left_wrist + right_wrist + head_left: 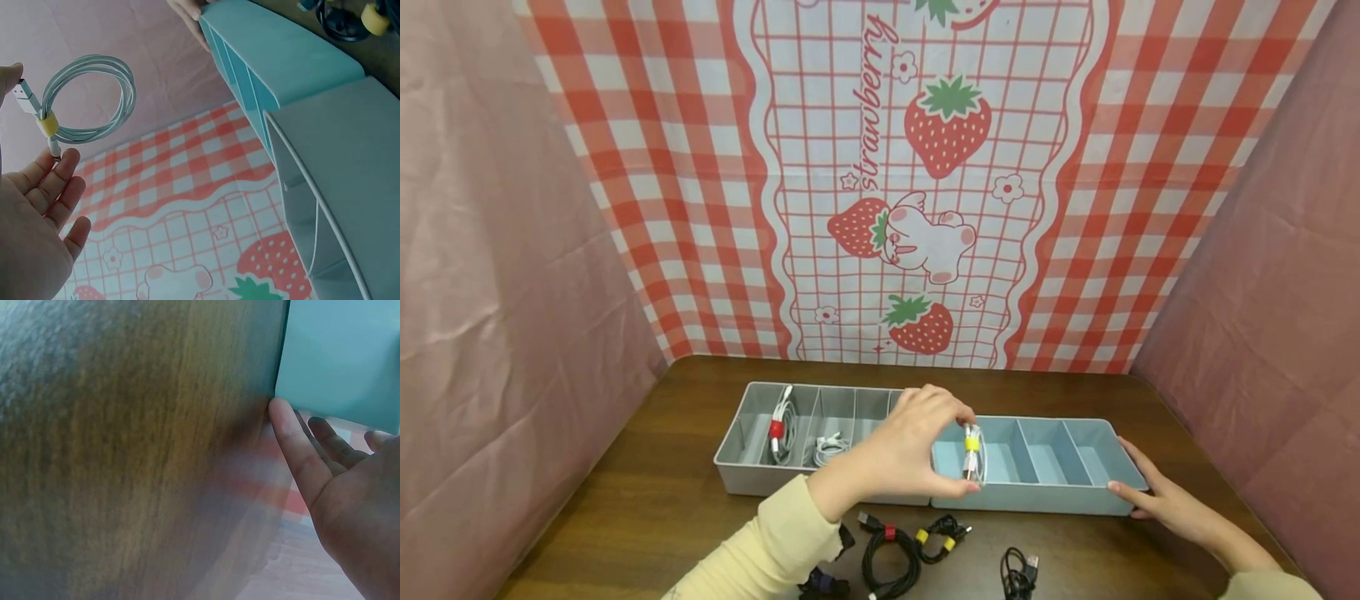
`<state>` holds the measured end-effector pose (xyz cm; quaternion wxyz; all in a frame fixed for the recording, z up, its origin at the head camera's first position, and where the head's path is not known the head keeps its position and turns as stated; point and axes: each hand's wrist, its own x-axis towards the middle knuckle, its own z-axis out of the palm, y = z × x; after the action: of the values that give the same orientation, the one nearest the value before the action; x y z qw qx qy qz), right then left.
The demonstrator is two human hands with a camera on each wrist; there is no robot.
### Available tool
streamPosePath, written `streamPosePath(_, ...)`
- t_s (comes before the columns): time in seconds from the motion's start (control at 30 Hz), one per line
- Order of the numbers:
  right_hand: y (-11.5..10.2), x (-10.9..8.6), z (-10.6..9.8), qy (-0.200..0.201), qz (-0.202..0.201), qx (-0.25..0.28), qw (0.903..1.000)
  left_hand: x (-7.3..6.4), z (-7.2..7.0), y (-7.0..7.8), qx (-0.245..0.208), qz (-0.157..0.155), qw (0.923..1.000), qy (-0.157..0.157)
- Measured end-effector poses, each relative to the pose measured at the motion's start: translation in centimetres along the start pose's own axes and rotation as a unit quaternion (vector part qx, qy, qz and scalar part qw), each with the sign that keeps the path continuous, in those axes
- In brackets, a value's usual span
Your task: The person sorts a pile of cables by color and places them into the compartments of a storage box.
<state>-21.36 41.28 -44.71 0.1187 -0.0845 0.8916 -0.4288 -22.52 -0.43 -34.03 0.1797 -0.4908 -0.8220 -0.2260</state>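
Sleeve (748,542), hand (917,442) pinching cable (972,462), wooden table (647,467) (strawberry backdrop (925,229))

Red-white checked strawberry cloth (940,187) hung behind brown wood-grain table (625,487); wrinkled pink drapes (527,317) flanked both sides.

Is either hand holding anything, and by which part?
The left hand holds a coiled white cable by its ends: thumb on the USB plug, fingertips on the other plug. The right hand touches the blue tray.
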Motion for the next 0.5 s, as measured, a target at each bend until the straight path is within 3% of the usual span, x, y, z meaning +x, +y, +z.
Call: streamPosePath(0.5,0.0,0.0,-0.1,-0.006,0.009,-0.001,0.9999,-0.4,-0.7,-2.2,0.031,0.015,0.9989,0.032)
